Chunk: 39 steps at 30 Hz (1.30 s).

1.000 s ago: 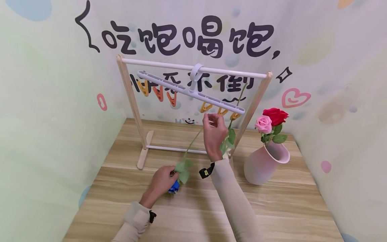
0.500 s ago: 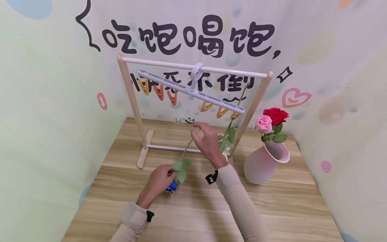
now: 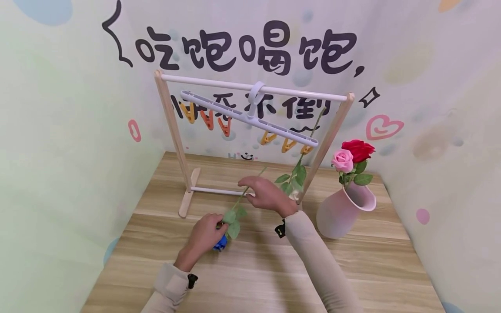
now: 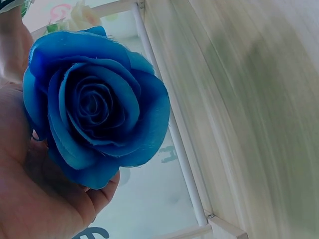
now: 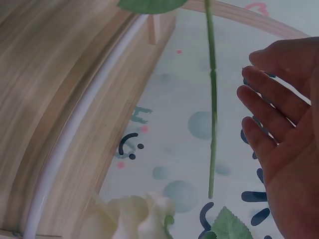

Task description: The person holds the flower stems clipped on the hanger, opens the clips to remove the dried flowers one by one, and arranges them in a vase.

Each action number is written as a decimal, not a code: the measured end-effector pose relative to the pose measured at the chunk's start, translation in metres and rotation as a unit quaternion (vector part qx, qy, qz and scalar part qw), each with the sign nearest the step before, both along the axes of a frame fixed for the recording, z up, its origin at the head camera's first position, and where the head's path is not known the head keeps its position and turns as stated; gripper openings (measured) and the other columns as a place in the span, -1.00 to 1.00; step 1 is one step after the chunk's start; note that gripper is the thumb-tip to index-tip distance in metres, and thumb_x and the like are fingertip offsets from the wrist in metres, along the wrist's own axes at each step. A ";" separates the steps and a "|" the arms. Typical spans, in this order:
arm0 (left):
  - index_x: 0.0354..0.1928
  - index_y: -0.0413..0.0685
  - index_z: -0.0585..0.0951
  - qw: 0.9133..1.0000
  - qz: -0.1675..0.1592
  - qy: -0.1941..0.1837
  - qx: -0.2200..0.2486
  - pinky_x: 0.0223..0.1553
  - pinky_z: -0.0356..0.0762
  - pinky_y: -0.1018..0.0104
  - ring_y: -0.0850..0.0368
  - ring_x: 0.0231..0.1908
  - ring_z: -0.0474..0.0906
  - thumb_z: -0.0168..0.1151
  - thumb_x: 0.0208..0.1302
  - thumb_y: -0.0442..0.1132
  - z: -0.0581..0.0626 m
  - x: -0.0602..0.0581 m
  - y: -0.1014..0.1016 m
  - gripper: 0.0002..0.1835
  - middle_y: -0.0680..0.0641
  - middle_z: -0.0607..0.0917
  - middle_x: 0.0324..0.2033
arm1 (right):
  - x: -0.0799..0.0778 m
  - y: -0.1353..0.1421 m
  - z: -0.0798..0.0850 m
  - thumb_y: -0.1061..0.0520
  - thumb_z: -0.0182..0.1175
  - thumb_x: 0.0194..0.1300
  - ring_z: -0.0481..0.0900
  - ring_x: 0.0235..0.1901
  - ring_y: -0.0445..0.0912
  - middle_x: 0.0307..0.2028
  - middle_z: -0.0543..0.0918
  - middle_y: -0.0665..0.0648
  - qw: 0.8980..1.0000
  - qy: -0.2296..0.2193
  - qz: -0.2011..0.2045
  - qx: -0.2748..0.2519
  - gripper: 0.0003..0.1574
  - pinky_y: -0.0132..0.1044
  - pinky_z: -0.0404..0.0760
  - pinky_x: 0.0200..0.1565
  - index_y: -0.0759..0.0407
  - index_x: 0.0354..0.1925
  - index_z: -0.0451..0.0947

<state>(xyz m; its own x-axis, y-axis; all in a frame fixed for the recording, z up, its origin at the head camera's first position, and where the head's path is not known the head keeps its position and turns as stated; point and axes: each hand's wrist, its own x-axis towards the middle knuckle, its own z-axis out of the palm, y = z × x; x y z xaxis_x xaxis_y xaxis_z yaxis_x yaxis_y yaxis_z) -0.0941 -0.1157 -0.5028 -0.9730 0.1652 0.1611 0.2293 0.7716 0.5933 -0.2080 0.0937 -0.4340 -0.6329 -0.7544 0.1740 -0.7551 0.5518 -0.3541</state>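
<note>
My left hand (image 3: 201,237) grips an artificial blue rose (image 4: 94,107) just behind its bloom, over the table. The rose is tipped bloom-down toward me, its green stem (image 5: 213,109) slanting up and away to the right. Around that stem's upper part my right hand (image 3: 266,194) hovers with loosely bent fingers; in the right wrist view they stand apart from the stem. A white rose (image 5: 132,216) hangs upside down from the rightmost yellow clip (image 3: 307,149) of a grey clip hanger (image 3: 250,118). The hanger's other clips, yellow and orange, hold nothing.
A wooden rack (image 3: 172,126) with a white top rod (image 3: 211,82) carries the hanger. To its right, a pale pink vase (image 3: 337,217) holds a red rose (image 3: 358,150) and a pink rose (image 3: 342,161). A printed wall covering stands behind the wooden table (image 3: 250,278).
My right hand has dropped from beside the yellow clips, moving down and left to the blue rose's stem. The left hand, still gripping the rose, has shifted slightly left.
</note>
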 end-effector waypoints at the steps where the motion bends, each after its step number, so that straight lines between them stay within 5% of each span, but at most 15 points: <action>1: -0.56 0.01 0.52 1.000 -0.001 0.001 -0.005 -0.43 0.36 0.29 0.19 -0.50 0.36 0.26 0.21 -0.28 0.001 0.000 0.000 -0.79 0.09 0.51 -0.60 | 0.000 0.000 -0.002 0.30 0.22 0.26 0.56 0.18 0.00 0.13 0.64 0.15 1.000 0.004 0.003 0.006 -0.54 -0.13 0.51 0.20 0.23 0.15 0.56; 17: -0.38 -0.08 0.67 0.999 -0.014 0.004 -0.030 -0.36 0.46 0.19 0.14 -0.41 0.46 0.32 0.19 -0.26 0.007 -0.005 -0.008 -0.94 0.04 0.61 -0.50 | -0.003 0.005 -0.013 0.23 0.28 0.27 0.67 -0.05 -0.11 -0.08 0.75 0.06 0.999 0.003 0.012 0.040 -0.72 -0.20 0.61 0.01 0.14 -0.03 0.70; 32: -0.58 0.02 0.49 0.995 -0.044 0.048 -0.070 -0.43 0.37 0.22 0.15 -0.49 0.39 0.33 0.18 -0.29 0.018 -0.026 -0.019 -0.75 0.05 0.50 -0.57 | 0.002 0.015 -0.018 0.17 0.32 0.30 0.67 -0.18 -0.15 -0.22 0.77 -0.02 1.000 -0.008 0.003 0.006 -0.87 -0.22 0.62 -0.06 0.07 -0.18 0.76; 39: -0.30 -0.09 0.71 0.990 -0.038 0.069 -0.115 -0.27 0.50 0.05 0.00 -0.34 0.58 0.32 0.21 -0.24 0.026 -0.036 -0.022 -0.91 -0.07 0.67 -0.39 | 0.002 0.015 -0.020 0.18 0.32 0.30 0.67 -0.17 -0.16 -0.20 0.76 -0.01 1.000 -0.021 -0.006 -0.018 -0.84 -0.22 0.61 -0.05 0.08 -0.14 0.75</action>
<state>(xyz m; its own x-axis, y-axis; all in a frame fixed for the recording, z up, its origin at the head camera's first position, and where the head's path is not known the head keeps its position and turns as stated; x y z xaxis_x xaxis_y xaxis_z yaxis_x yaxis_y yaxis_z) -0.1303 -0.1376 -0.4771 -0.9274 0.2859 0.2414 0.3594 0.8598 0.3626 -0.2058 0.1090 -0.4539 -0.6498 -0.7401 0.1732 -0.7319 0.5478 -0.4053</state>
